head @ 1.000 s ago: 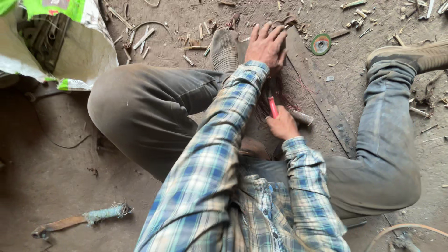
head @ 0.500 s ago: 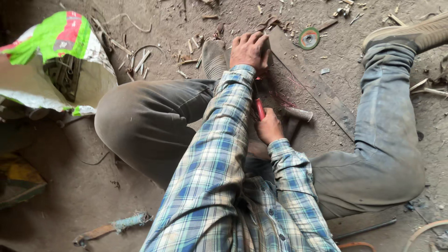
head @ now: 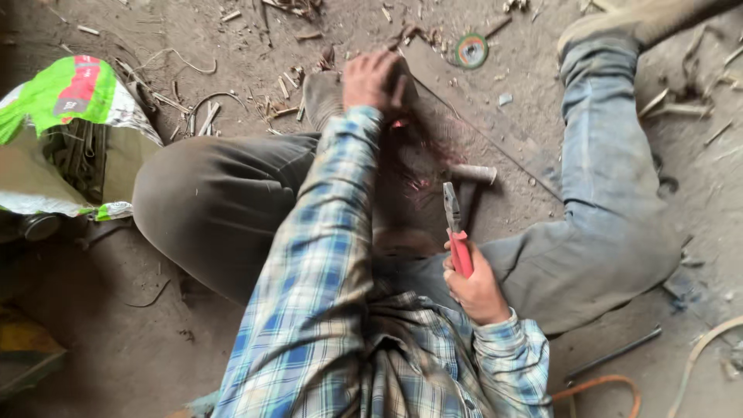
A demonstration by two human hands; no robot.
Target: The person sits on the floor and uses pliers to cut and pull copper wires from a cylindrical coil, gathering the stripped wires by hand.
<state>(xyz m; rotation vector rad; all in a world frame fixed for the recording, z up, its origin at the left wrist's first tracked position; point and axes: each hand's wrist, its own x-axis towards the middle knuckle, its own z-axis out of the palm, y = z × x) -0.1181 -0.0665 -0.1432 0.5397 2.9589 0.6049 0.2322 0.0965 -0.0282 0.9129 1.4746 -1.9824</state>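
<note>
**Pliers drawn back, other hand pressing ahead on the floor**

Head view: the person sits on a dirt floor (head: pixel 232 364) with legs spread. The right hand (head: pixel 474 288) is wrapped tight round the red handles of a pair of pliers (head: pixel 455 232), held close to the body. The tool's long axis runs nearly straight away from the wearer, its grey jaws pointing forward and slightly left; whether the jaws grip anything cannot be told. The left hand (head: pixel 377 80) reaches well ahead, fingers curled down and pressed onto something small on the ground beside a long flat metal strip (head: pixel 495 143); what it pins is hidden under the palm. So the pliers' nose points towards that spot, yet stands well apart from it, and the left hand is the nearer one. A hammer (head: pixel 469 179) lies between the two hands, its head just ahead of the plier tips. A green-and-white sack (head: pixel 54 124) sits off to the left, a small round disc (head: pixel 470 51) beyond the strip.
</note>
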